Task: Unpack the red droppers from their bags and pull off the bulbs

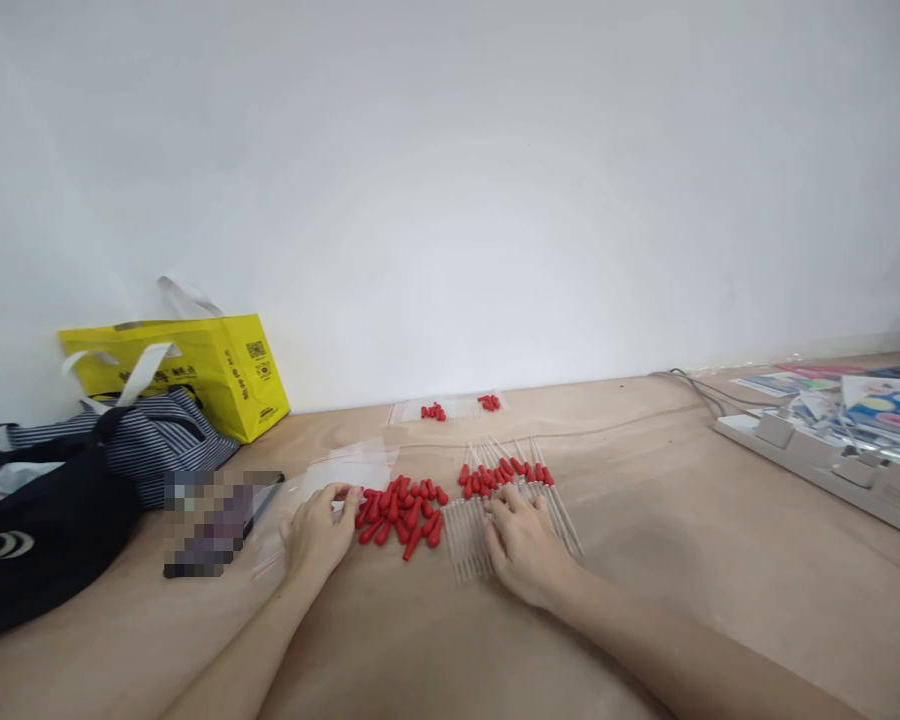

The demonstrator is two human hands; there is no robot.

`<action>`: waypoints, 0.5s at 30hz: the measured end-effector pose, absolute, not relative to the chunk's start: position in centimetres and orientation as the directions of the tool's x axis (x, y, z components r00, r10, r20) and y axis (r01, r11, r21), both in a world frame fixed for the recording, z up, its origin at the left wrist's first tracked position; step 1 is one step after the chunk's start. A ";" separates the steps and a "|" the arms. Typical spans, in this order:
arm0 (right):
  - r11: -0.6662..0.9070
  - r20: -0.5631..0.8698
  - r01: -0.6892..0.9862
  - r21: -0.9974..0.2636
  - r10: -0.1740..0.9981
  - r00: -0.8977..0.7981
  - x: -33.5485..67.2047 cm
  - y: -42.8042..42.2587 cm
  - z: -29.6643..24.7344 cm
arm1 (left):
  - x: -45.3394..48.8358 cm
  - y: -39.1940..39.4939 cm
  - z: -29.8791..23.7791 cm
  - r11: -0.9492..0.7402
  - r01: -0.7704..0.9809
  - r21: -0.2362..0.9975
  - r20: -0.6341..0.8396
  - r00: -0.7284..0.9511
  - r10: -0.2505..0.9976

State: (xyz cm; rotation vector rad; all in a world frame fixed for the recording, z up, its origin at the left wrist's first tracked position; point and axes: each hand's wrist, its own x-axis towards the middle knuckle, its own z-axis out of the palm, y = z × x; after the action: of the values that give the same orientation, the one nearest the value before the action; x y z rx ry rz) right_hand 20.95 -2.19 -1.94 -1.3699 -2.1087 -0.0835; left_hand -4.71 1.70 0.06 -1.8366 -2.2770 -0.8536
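Note:
A loose pile of red rubber dropper bulbs (395,510) lies in front of me. My left hand (319,530) is at the pile's left edge, thumb and forefinger closed together on a bulb there. To the right of the pile lies a row of clear glass dropper tubes (463,540), side by side. My right hand (525,545) rests over them, with thumb and forefinger tips close together at a tube; the palm hides part of the row. Behind and beside that hand lie several droppers (525,468) with red bulbs on their tubes.
Clear plastic bags (352,463) lie behind my left hand, beside a pixelated dark object (221,525). More droppers (433,411) lie near the wall. A yellow bag (247,370), a striped bag (165,440) and a black bag (45,540) stand left. A power strip (817,475) and papers (892,412) lie right.

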 end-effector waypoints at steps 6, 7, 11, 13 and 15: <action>0.072 0.297 0.874 -0.481 0.951 0.085 25.7 1.7 0.1 | -4.3 1.3 0.1 0.096 0.961 0.261 0.533 -0.226 0.816; 0.027 0.270 0.872 -0.488 0.955 0.121 26.6 2.6 0.2 | -4.1 1.2 0.2 0.082 0.969 0.231 0.579 -0.205 0.789; -0.148 0.115 0.851 -0.505 0.965 0.236 29.2 6.0 -0.4 | -2.8 0.7 0.0 -0.023 0.992 0.128 0.728 -0.078 0.681; -0.192 0.033 0.839 -0.509 0.970 0.242 29.6 7.4 -0.8 | -2.2 0.5 -0.2 -0.085 0.993 0.080 0.763 -0.006 0.647; -0.209 -0.006 0.826 -0.524 0.970 0.242 29.6 8.5 -1.1 | -1.9 0.4 -0.4 -0.137 0.990 0.038 0.782 0.056 0.620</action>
State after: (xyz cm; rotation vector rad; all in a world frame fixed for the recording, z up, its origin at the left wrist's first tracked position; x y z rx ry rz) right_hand 29.61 8.49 -1.11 -2.1067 -1.6425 0.4711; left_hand -1.88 0.43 -0.38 -1.8127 -1.6084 -0.9116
